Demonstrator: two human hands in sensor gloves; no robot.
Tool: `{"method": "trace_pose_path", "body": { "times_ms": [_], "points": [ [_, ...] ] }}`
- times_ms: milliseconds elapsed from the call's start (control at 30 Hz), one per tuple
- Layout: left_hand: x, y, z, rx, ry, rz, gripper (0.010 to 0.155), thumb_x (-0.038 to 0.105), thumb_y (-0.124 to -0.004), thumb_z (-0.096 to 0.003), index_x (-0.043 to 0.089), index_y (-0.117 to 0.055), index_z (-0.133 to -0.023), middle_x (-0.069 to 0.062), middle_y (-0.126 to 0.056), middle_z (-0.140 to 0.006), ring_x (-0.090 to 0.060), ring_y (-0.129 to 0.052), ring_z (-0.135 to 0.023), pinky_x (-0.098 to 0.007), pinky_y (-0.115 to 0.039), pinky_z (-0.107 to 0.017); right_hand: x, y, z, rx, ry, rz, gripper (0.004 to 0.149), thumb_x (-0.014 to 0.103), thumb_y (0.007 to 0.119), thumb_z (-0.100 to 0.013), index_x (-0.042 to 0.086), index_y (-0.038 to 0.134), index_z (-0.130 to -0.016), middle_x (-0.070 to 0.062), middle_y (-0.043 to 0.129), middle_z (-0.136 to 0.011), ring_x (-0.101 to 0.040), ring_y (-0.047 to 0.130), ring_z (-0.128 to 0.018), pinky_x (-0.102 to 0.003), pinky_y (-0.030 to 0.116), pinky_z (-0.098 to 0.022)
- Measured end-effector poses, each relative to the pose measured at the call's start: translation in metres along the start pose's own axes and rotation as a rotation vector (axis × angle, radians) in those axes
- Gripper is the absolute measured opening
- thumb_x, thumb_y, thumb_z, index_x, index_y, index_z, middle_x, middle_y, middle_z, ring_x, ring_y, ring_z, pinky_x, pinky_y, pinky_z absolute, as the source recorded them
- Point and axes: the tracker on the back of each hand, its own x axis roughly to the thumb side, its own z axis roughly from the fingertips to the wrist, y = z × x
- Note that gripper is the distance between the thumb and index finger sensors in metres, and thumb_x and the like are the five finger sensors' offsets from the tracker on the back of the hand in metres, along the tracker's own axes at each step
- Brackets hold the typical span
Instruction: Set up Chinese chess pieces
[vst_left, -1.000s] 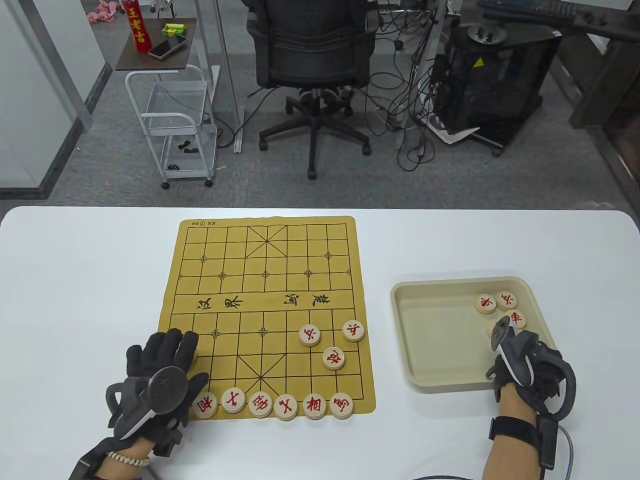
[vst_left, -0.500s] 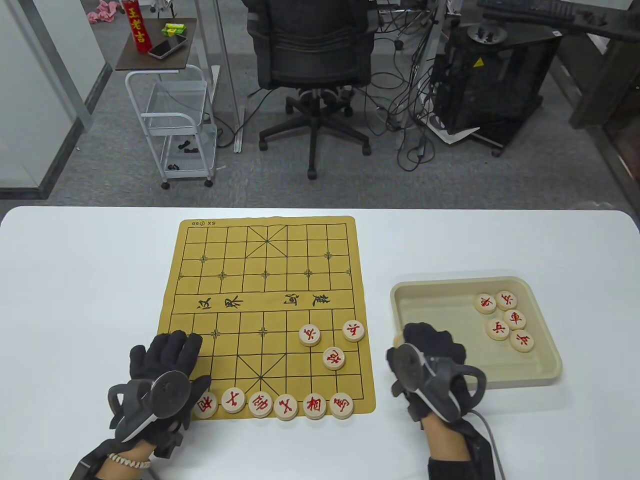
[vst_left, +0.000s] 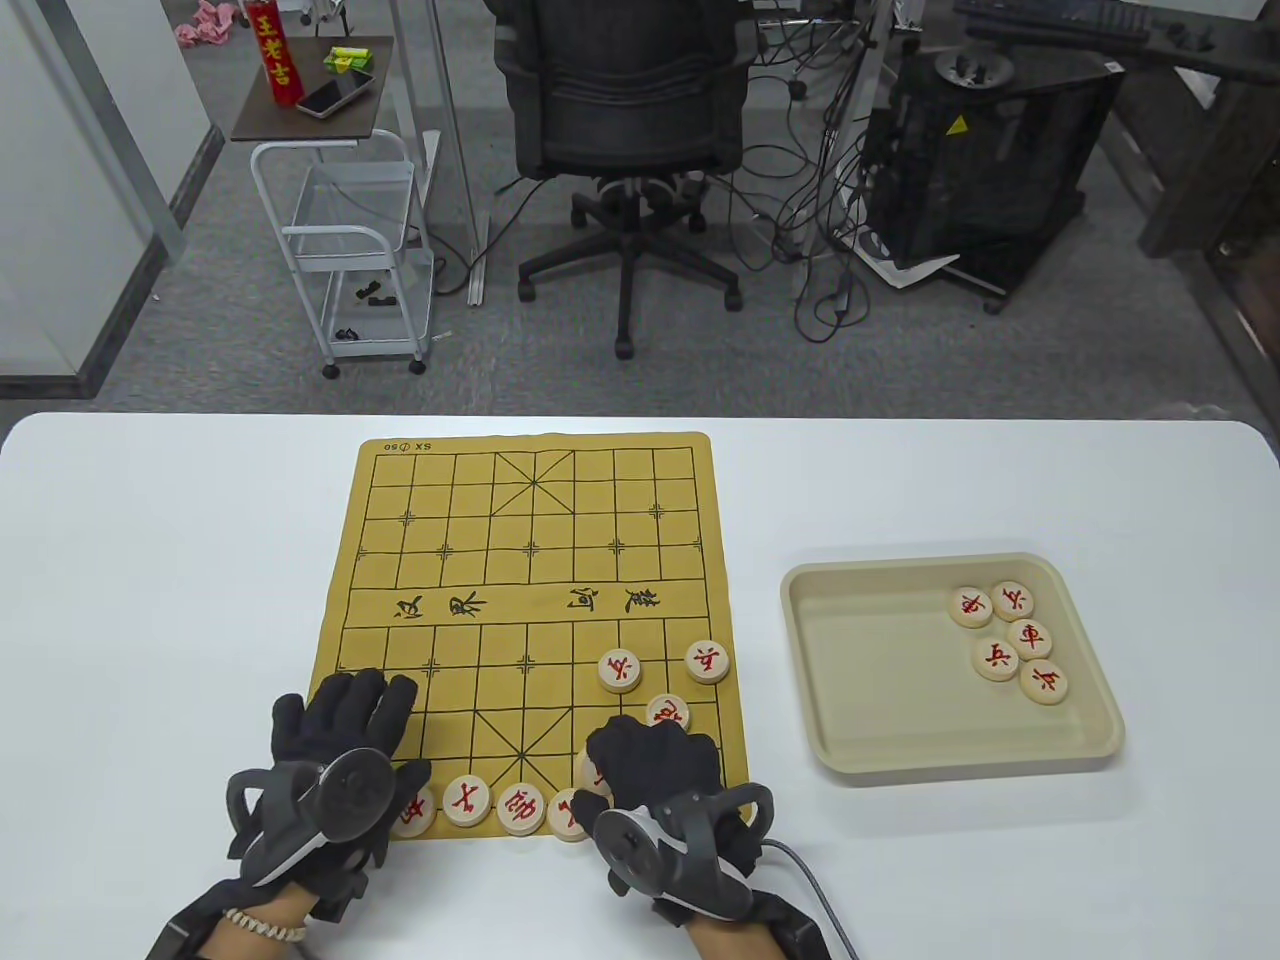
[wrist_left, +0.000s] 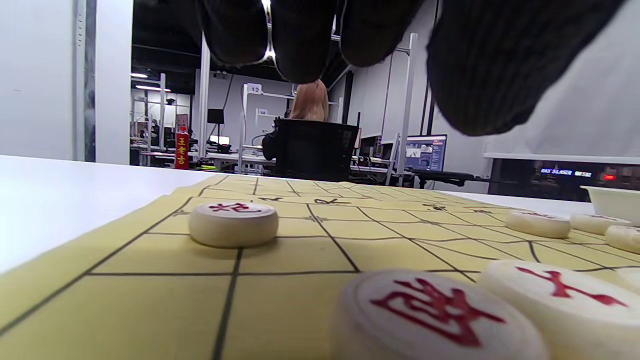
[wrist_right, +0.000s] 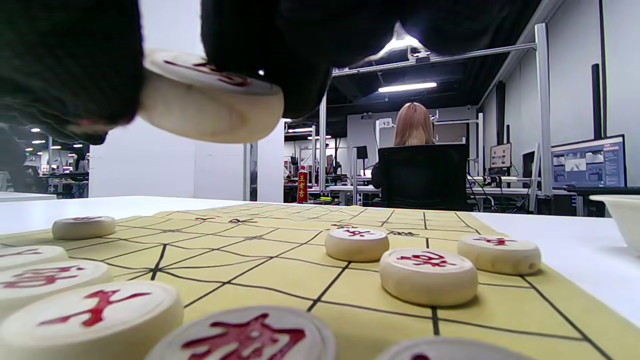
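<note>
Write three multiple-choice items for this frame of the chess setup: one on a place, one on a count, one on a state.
1. Where does the tray sit relative to the board?
A. on the left hand's side
B. on the right hand's side
C. on top of it

2. How many pieces lie in the tray?
A. three
B. five
C. eight

3. What is the right hand doing?
A. resting flat in the tray
B. pressing an empty corner of the board
C. holding a piece above the board

Answers: 1 B, the tray lies past the board's right edge; 2 B, five discs cluster near its far right corner; 3 C, the right wrist view shows the piece pinched, clear of the board.
</note>
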Motion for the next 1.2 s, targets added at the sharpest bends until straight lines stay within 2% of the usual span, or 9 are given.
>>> {"method": "trace_pose_path", "body": {
  "times_ms": [133, 300, 467, 667, 800, 900, 967, 1067, 1200],
  "points": [
    [0.020, 0.001, 0.001, -0.056, -0.077, 0.085, 0.079, 0.055, -0.085, -0.0376, 0.030, -0.056, -0.107, -0.010, -0.067, -0.114, -0.042, -0.072, -0.106, -0.074, -0.043, -0.073, 0.000, -0.002, 0.000, -0.015, 0.000, -0.020, 0.069, 0.060, 0.097, -0.032, 0.028, 0.075, -0.089, -0.001, 0.088, -0.091, -0.013, 0.092, -0.057, -0.043, 0.080, -0.054],
    [0.054, 0.003, -0.005, -0.163, -0.141, 0.350, 0.078, 0.056, -0.085, -0.0368, 0.028, -0.060, -0.105, -0.010, -0.078, -0.107, -0.040, -0.082, -0.099, -0.073, -0.048, -0.072, 0.003, -0.001, 0.002, -0.016, -0.032, -0.001, 0.070, 0.060, 0.098, -0.032, 0.028, 0.074, -0.090, 0.000, 0.088, -0.091, -0.013, 0.092, -0.057, -0.043, 0.080, -0.054],
    [0.084, 0.002, -0.018, -0.218, -0.125, 0.595, 0.076, 0.055, -0.086, -0.0365, 0.025, -0.065, -0.103, -0.007, -0.090, -0.097, -0.037, -0.093, -0.088, -0.071, -0.054, -0.071, 0.008, 0.000, 0.003, -0.017, -0.055, -0.009, 0.071, 0.060, 0.098, -0.031, 0.028, 0.074, -0.090, 0.000, 0.088, -0.091, -0.013, 0.092, -0.057, -0.043, 0.080, -0.055],
    [0.105, -0.005, -0.029, -0.228, -0.083, 0.642, 0.069, 0.045, -0.091, -0.0356, 0.022, -0.072, -0.097, -0.003, -0.100, -0.080, -0.031, -0.104, -0.070, -0.067, -0.063, -0.067, 0.016, -0.001, 0.006, -0.031, -0.084, -0.013, 0.071, 0.059, 0.099, -0.031, 0.028, 0.075, -0.090, -0.001, 0.088, -0.091, -0.013, 0.092, -0.057, -0.044, 0.080, -0.055],
    [0.104, -0.005, -0.031, -0.254, -0.063, 0.656, 0.067, 0.042, -0.093, -0.0351, 0.022, -0.074, -0.096, -0.004, -0.101, -0.079, -0.032, -0.104, -0.068, -0.067, -0.063, -0.067, 0.011, 0.001, 0.006, -0.009, -0.091, -0.030, 0.073, 0.059, 0.097, -0.032, 0.029, 0.072, -0.092, 0.000, 0.086, -0.093, -0.014, 0.091, -0.061, -0.045, 0.079, -0.057],
    [0.093, 0.000, -0.031, -0.234, -0.043, 0.635, 0.066, 0.040, -0.094, -0.0344, 0.022, -0.076, -0.095, -0.004, -0.101, -0.079, -0.032, -0.104, -0.068, -0.067, -0.063, -0.067, 0.004, 0.005, 0.005, 0.060, -0.076, -0.067, 0.073, 0.060, 0.088, -0.039, 0.031, 0.063, -0.101, 0.000, 0.076, -0.102, -0.019, 0.086, -0.077, -0.052, 0.072, -0.067],
    [0.081, 0.007, -0.029, -0.212, -0.037, 0.586, 0.065, 0.039, -0.096, -0.0336, 0.023, -0.078, -0.094, -0.003, -0.102, -0.079, -0.032, -0.105, -0.068, -0.067, -0.063, -0.067, -0.006, 0.009, 0.003, 0.111, -0.054, -0.057, 0.079, 0.062, 0.084, -0.041, 0.028, 0.059, -0.107, -0.005, 0.068, -0.110, -0.026, 0.081, -0.090, -0.059, 0.066, -0.073],
    [0.057, 0.019, -0.025, -0.212, -0.014, 0.477, 0.061, 0.037, -0.098, -0.0320, 0.026, -0.083, -0.090, -0.003, -0.103, -0.078, -0.032, -0.105, -0.069, -0.068, -0.062, -0.067, -0.022, 0.018, 0.002, 0.234, 0.006, -0.005, 0.084, 0.065, 0.080, -0.042, 0.029, 0.052, -0.112, -0.010, 0.052, -0.120, -0.038, 0.064, -0.109, -0.068, 0.052, -0.078],
    [0.024, 0.028, -0.019, -0.265, 0.015, 0.324, 0.058, 0.036, -0.101, -0.0301, 0.028, -0.086, -0.085, -0.002, -0.104, -0.078, -0.031, -0.106, -0.069, -0.068, -0.061, -0.068, -0.037, 0.024, 0.001, 0.279, 0.066, 0.015, 0.085, 0.066, 0.079, -0.043, 0.029, 0.050, -0.114, -0.011, 0.046, -0.122, -0.043, 0.055, -0.114, -0.072, 0.045, -0.078]
  ]
}}
